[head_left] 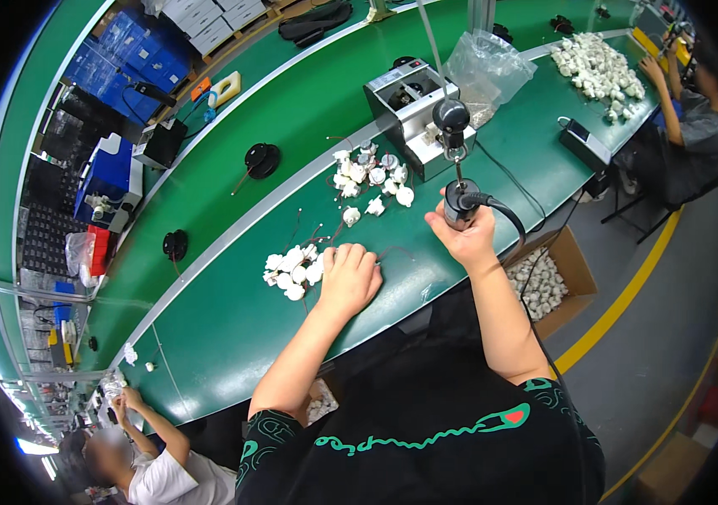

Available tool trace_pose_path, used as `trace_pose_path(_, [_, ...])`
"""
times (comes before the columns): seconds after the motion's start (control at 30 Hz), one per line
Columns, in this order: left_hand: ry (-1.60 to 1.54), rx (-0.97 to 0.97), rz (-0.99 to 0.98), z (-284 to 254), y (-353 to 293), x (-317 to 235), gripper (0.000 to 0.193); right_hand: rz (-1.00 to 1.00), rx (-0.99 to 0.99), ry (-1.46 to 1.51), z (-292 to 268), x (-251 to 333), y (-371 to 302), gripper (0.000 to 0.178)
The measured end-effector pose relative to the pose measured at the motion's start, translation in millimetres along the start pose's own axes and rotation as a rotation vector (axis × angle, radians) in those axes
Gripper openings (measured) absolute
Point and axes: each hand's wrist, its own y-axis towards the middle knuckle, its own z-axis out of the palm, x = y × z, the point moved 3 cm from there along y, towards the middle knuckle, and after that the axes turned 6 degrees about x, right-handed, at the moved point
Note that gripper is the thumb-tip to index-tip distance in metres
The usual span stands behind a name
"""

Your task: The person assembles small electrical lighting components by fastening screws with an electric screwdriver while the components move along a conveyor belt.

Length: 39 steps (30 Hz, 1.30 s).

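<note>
My right hand [466, 239] is wrapped round a black electric screwdriver [460, 202], which hangs from a ball-shaped holder [451, 114] on a line; a black cable curves off its side. My left hand [349, 278] rests on the green workbench [413, 278] with fingers curled, against the right edge of a heap of small white plastic parts [291, 271]. Whatever those fingers close on is hidden beneath them. Thin red wires trail beside it. Farther off lies a second group of white parts [371, 172] with wires.
A silver screw feeder [413, 114] stands behind the screwdriver, beside a clear plastic bag [489, 67]. At far right a person [678, 126] sits by a large white pile [598, 71]. Another person [165, 471] works at lower left. A carton [573, 261] of white parts stands below the bench.
</note>
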Motion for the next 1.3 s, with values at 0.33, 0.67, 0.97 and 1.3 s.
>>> trace_pose_path(0.33, [0.229, 0.014, -0.094, -15, -38, 33, 0.022, -0.063, 0.066, 0.044, -6, 26, 8, 0.041])
trace_pose_path(0.67, [0.16, -0.07, -0.165, -28, 21, 20, 0.037, -0.004, 0.089, 0.072, -12, 24, 8, 0.04])
trace_pose_path(0.97, [-0.091, -0.09, -0.204, 10, 28, 42, 0.026, -0.046, 0.107, 0.109, -16, 23, 5, 0.047])
trace_pose_path(1.3, [-0.08, -0.108, -0.186, 6, 0, 24, 0.03, 0.031, 0.168, 0.177, -16, 27, 8, 0.044])
